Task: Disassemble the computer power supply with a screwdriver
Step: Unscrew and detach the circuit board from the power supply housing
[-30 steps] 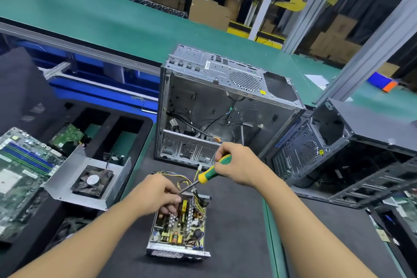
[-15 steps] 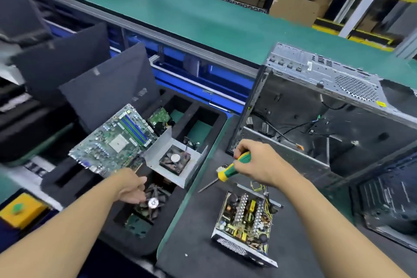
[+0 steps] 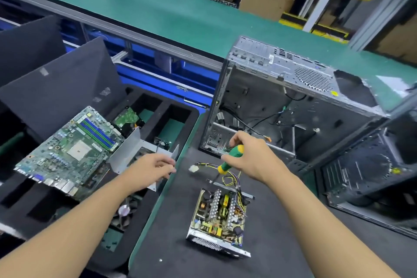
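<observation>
One head view: the opened power supply (image 3: 220, 216) lay on the dark mat (image 3: 282, 244) — a fragile bare board in a stiff metal tray, best gripped by the tray's walls, I judged. The right hand (image 3: 250, 160) clenched the screwdriver (image 3: 225, 165), tip near the supply's far edge; the left hand (image 3: 151, 169) hung over a grey cover (image 3: 126, 152) — grasp impossible to tell.

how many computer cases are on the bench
2: an open grey case behind the right hand, a darker case at the right edge, partly out of frame.
</observation>
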